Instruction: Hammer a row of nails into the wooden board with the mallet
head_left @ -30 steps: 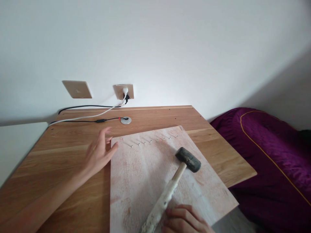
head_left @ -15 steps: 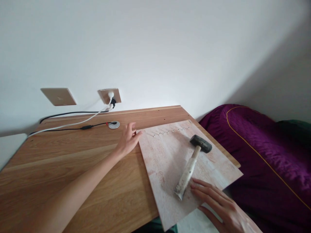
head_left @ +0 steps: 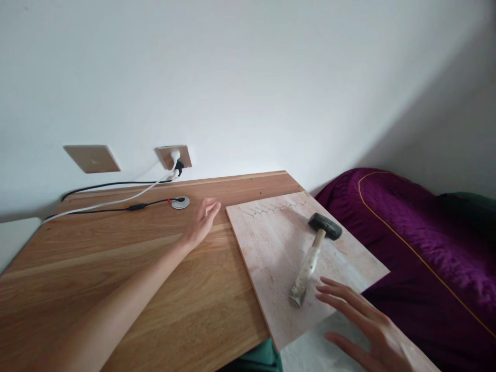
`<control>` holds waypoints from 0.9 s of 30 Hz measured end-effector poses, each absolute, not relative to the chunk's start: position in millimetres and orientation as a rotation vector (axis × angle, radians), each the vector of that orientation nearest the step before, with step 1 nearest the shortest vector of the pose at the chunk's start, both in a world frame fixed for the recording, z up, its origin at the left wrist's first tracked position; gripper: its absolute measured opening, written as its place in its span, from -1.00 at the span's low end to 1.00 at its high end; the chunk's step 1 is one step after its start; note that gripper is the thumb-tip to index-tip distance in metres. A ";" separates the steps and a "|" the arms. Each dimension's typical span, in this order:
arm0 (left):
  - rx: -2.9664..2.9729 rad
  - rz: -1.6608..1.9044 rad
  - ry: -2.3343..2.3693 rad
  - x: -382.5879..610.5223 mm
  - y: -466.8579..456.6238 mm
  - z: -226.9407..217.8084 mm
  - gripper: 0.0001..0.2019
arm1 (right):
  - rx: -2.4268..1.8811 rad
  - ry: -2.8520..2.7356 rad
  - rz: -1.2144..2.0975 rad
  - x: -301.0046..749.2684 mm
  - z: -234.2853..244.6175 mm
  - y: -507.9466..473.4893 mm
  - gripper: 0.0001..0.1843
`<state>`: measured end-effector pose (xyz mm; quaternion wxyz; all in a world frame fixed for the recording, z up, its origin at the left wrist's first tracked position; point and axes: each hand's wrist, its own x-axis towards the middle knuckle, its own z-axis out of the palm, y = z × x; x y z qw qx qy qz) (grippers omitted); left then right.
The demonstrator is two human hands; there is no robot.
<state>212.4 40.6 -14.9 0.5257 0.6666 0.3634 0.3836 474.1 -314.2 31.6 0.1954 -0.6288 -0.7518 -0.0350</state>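
Observation:
A flat whitish board lies at an angle on the wooden desk, its near corner jutting past the front edge. On it rests a rubber mallet with a black head and a worn, whitish handle. Close to the board's far edge runs a small zigzag line, too fine to make out. My left hand is open just left of the board's far-left corner, apart from it and holding nothing. My right hand is open, fingers spread, at the board's near right edge beside the mallet handle; whether it touches the board I cannot tell.
Black and white cables cross the back left of the wooden desk to a wall socket and a round grommet. Purple fabric lies to the right. Something green is below the front edge.
The board, with the mallet on it, has shifted slightly to the right and turned a little. My left hand has come off its corner. My right hand's fingers have spread and moved slightly right.

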 end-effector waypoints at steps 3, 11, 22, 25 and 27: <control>1.283 0.882 0.762 188.5 28.9 -0.9 -0.54 | -1.703 -1.957 0.054 450.4 40.5 -306.6 -0.82; 0.979 0.666 0.677 153.0 -27.4 31.2 -0.51 | -1.539 -1.846 -0.010 375.2 24.8 -255.2 -0.78; 0.989 0.544 0.394 151.9 -81.2 50.2 -0.51 | -1.654 -1.718 -0.022 334.6 34.6 -196.9 -0.82; 1.092 0.500 0.361 149.5 -80.9 44.5 -0.49 | -1.710 -1.618 -0.090 350.8 33.6 -193.1 -0.78; 1.169 0.445 0.356 146.9 -76.2 39.4 -0.45 | -1.807 -1.427 -0.252 370.0 35.2 -197.2 -0.76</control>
